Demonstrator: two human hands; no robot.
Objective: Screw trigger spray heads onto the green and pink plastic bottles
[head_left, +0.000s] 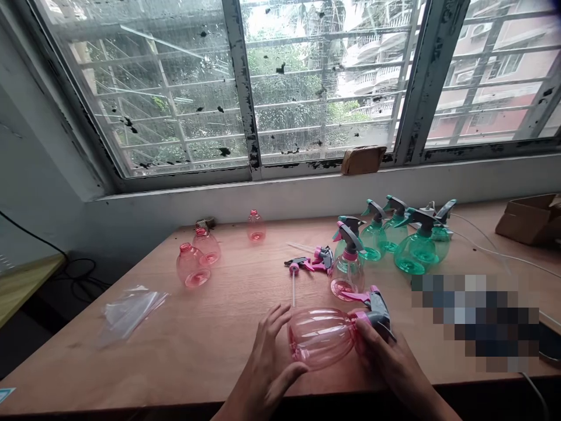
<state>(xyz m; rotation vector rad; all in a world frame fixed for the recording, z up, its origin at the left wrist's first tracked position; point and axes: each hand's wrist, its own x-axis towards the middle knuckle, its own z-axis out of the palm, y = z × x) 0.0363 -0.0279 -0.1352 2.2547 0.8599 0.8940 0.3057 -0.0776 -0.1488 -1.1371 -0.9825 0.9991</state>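
Observation:
A clear pink spray bottle (322,336) lies sideways above the front of the table, its grey and pink trigger head (377,313) pointing right. My right hand (385,354) is closed round the pink collar at its neck. At the base end is my left hand (272,356), fingers stretched and thumb apart; whether it touches the bottle I cannot tell. Behind stands another pink spray bottle (348,278) with its head on. Loose pink and grey spray heads (322,260) lie beside it, one with a thin tube (293,289) toward me.
Headless pink bottles (193,272) stand at the left and one (256,227) near the wall. Several green spray bottles (414,254) cluster at the right. Clear plastic bags (131,310) lie on the wooden table (197,362). A cardboard box (530,222) and white cable (495,251) are far right.

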